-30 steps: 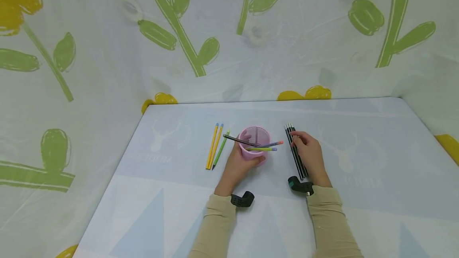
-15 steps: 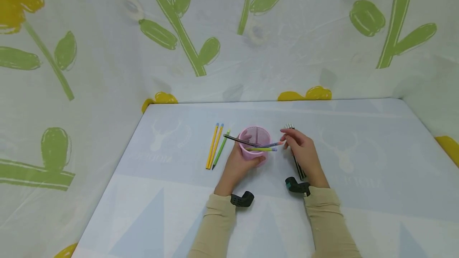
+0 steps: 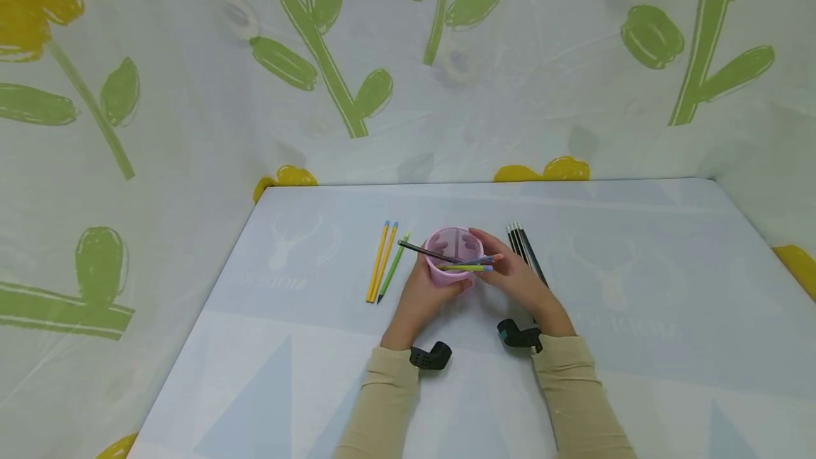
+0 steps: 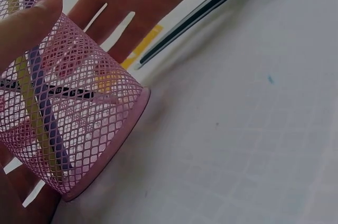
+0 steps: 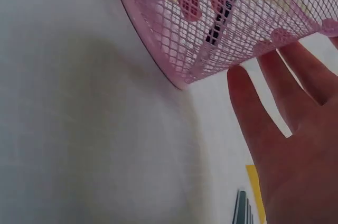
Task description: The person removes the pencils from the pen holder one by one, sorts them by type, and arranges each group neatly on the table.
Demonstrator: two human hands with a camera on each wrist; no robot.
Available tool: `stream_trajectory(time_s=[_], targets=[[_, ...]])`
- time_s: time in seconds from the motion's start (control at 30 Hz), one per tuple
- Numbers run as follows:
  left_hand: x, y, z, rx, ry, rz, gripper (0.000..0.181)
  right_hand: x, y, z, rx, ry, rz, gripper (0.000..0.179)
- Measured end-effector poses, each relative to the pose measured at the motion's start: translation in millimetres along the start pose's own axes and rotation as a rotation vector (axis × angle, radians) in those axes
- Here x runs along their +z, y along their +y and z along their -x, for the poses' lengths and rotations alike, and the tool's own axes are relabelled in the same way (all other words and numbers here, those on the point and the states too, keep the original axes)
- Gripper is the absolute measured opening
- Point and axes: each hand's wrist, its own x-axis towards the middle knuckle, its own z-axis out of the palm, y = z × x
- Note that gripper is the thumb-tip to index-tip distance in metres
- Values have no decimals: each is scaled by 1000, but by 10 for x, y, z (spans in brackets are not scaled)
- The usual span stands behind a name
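Observation:
My left hand (image 3: pixel 426 296) grips a pink mesh pencil cup (image 3: pixel 440 276) around its left side. A black pencil (image 3: pixel 423 251), a blue pencil (image 4: pixel 45 108) and a yellow-green pencil (image 3: pixel 462 268) lean in the cup and stick out over its rim. My right hand (image 3: pixel 519 278) holds the cup from the right, with fingers (image 5: pixel 248 97) against the mesh in the right wrist view. No loose pencil shows in either hand. Whether the cup's base touches the table cannot be told.
Two yellow pencils (image 3: pixel 377 262) and a green pencil (image 3: pixel 393 268) lie left of the cup. Several black pencils (image 3: pixel 518 243) lie to the right, partly covered by my right forearm and hand. A flower-printed curtain (image 3: pixel 446 126) stands behind the table (image 3: pixel 637 246).
My right hand has left the black pencils and moved left onto the cup. The black pencil at the row's right end now lies slightly apart. My left hand keeps its grip in place.

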Motion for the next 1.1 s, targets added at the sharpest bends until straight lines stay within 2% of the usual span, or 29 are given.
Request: stream_trajectory(time_s=[0.1,0.2,0.37,0.6,0.87,1.1], targets=[[-4,-12,-8,7,0,1,94,36,11,-35,-25,-33,-28,68],[-1,-74,-25,46,-1,7,93,76,11,-56,-39,-35,-4,72],[-4,-86,-19,82,-5,8,89,116,4,-58,15,-11,23,76],[-9,-83,-13,73,-12,-11,90,124,-22,-47,62,-12,16,77],[8,-84,-22,75,-7,-10,89,110,-37,-43,37,-19,5,74],[12,-68,-28,72,0,-16,89,113,-65,-33,61,-13,-5,71]])
